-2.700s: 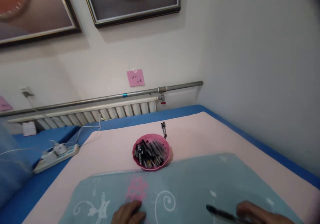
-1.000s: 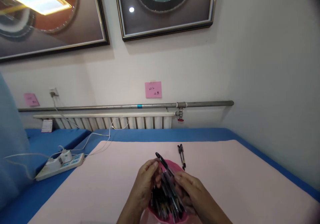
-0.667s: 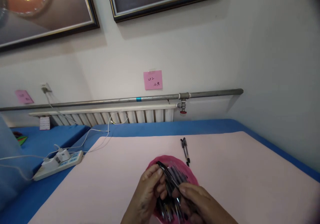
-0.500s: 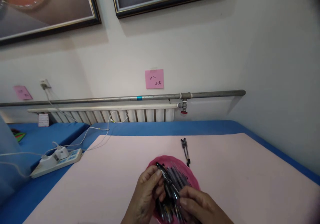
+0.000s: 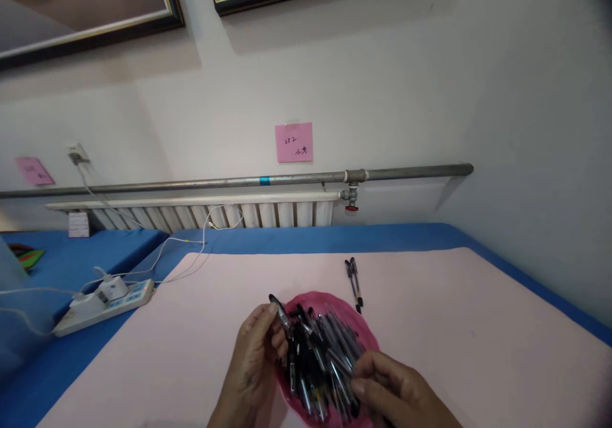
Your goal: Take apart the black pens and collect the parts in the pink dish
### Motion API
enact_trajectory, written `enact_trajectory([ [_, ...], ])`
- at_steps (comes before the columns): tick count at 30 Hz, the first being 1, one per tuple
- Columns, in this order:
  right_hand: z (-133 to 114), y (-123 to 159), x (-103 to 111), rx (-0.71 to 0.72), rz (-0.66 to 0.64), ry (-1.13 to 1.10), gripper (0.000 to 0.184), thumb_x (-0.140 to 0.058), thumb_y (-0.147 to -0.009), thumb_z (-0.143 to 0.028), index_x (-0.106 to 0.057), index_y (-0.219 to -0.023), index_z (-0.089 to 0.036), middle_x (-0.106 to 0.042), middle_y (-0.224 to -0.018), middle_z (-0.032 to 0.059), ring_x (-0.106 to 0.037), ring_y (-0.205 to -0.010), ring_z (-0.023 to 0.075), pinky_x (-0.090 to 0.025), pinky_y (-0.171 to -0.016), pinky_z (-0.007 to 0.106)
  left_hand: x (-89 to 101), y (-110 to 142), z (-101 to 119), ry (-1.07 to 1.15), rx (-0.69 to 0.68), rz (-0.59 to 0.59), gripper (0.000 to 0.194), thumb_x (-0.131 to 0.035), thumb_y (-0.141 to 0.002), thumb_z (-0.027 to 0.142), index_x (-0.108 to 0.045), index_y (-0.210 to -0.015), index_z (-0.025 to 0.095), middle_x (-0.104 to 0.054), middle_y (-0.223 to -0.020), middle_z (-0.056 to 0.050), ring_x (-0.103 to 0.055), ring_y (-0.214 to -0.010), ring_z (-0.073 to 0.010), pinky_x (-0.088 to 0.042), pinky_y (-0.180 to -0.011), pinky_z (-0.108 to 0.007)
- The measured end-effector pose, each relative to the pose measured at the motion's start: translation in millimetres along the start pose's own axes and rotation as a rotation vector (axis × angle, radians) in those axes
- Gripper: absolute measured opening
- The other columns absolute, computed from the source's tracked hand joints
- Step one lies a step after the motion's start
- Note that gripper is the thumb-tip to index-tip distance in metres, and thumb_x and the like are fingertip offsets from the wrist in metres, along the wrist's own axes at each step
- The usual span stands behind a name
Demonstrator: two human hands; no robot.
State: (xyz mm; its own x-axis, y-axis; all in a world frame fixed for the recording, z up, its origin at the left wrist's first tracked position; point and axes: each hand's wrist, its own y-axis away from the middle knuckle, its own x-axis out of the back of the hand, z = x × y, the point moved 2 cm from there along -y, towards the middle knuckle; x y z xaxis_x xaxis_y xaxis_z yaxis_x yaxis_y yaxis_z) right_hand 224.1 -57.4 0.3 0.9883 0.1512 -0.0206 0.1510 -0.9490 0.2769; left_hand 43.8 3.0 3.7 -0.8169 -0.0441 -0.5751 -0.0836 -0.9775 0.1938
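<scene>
A pink bowl (image 5: 367,326) with a wavy rim stands at the front of the table, heaped with black and clear pens (image 5: 310,351). At the bowl's left rim, my left hand (image 5: 255,345) pinches a pen (image 5: 281,310) with a dark end, which slants up past the thumb. Over the right side of the bowl is my right hand (image 5: 394,383), thumb and fingers closed on a clear-barrelled pen (image 5: 340,360); its far end is hidden by the fingers. Beyond the bowl, a few black pens (image 5: 354,281) lie side by side on the pink sheet.
A pink sheet (image 5: 454,326) covers most of the blue table (image 5: 306,239). To the left lies a white power strip (image 5: 102,307) with plugs and trailing cables. A radiator (image 5: 268,213) and a metal pipe (image 5: 406,173) run along the wall behind.
My left hand has moved left with its pen, from above the heap to the bowl's left rim. My right hand has shifted slightly right, so more pens show between the hands.
</scene>
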Motion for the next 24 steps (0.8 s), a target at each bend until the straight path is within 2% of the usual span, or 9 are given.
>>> enact_trajectory([
  [5,-5.0,-1.3,10.3,0.01,0.073,0.017,0.024,-0.051,-0.075,-0.038,-0.05,-0.062,-0.019,-0.039,-0.042,-0.0092,-0.029,-0.032,0.0048,-0.022,-0.033,0.018,8.8,3.0,8.5,-0.641,-0.049,0.092,0.034,-0.066,-0.069,0.044,-0.048,-0.058,0.016,-0.04,-0.044,0.007,-0.033,-0.042,-0.0068,-0.025,-0.044,-0.02],
  [8,-8.1,-1.8,7.9,0.014,0.056,0.036,0.025,-0.053,-0.075,-0.041,-0.056,-0.065,-0.018,-0.041,-0.044,-0.0077,-0.034,-0.037,0.0066,-0.026,-0.038,0.019,6.0,8.4,13.2,-0.818,-0.188,0.185,0.031,-0.068,-0.066,0.044,-0.06,-0.075,0.015,-0.049,-0.051,0.004,-0.043,-0.05,-0.0108,-0.031,-0.049,-0.022],
  [10,-10.0,-1.3,5.5,0.01,0.044,0.064,0.025,-0.055,-0.074,-0.042,-0.059,-0.069,-0.018,-0.042,-0.047,-0.0067,-0.035,-0.041,0.0075,-0.026,-0.04,0.02,0.7,11.5,11.3,-0.733,-0.158,0.135,0.037,-0.065,-0.068,0.046,-0.062,-0.087,0.015,-0.05,-0.052,0.004,-0.043,-0.049,-0.0101,-0.03,-0.048,-0.021],
  [13,-10.0,-0.2,2.7,0.013,-0.009,0.094,0.028,-0.056,-0.074,-0.045,-0.058,-0.067,-0.018,-0.042,-0.047,-0.0064,-0.033,-0.041,0.0074,-0.024,-0.041,0.021,-9.0,14.7,-0.3,-0.427,0.095,-0.084,0.043,-0.064,-0.068,0.05,-0.061,-0.091,0.014,-0.041,-0.05,0.008,-0.027,-0.037,-0.0041,-0.017,-0.038,-0.02],
  [15,-7.4,-0.2,1.1,0.028,-0.069,0.074,0.031,-0.056,-0.075,-0.047,-0.055,-0.065,-0.018,-0.041,-0.048,-0.0066,-0.032,-0.04,0.0066,-0.021,-0.041,0.022,-13.3,16.3,-6.4,-0.246,0.192,-0.175,0.042,-0.064,-0.069,0.048,-0.06,-0.094,0.015,-0.038,-0.051,0.009,-0.019,-0.035,-0.0017,-0.012,-0.036,-0.019],
  [19,0.6,-1.5,-2.7,0.024,-0.143,-0.029,0.032,-0.059,-0.072,-0.049,-0.052,-0.067,-0.018,-0.039,-0.046,-0.0084,-0.029,-0.037,0.0051,-0.019,-0.04,0.021,-14.1,16.5,-8.0,-0.073,0.182,-0.208,0.029,-0.068,-0.071,0.035,-0.063,-0.089,0.013,-0.038,-0.053,0.008,-0.022,-0.038,-0.0004,-0.015,-0.037,-0.017],
  [24,2.6,0.9,-9.1,0.017,-0.146,-0.143,0.027,-0.058,-0.074,-0.043,-0.05,-0.067,-0.018,-0.037,-0.047,-0.0088,-0.029,-0.038,0.0048,-0.018,-0.041,0.02,-12.4,15.3,-4.8,-0.002,0.19,-0.229,0.024,-0.07,-0.07,0.028,-0.064,-0.087,0.012,-0.041,-0.054,0.007,-0.028,-0.039,-0.0006,-0.019,-0.037,-0.016],
])
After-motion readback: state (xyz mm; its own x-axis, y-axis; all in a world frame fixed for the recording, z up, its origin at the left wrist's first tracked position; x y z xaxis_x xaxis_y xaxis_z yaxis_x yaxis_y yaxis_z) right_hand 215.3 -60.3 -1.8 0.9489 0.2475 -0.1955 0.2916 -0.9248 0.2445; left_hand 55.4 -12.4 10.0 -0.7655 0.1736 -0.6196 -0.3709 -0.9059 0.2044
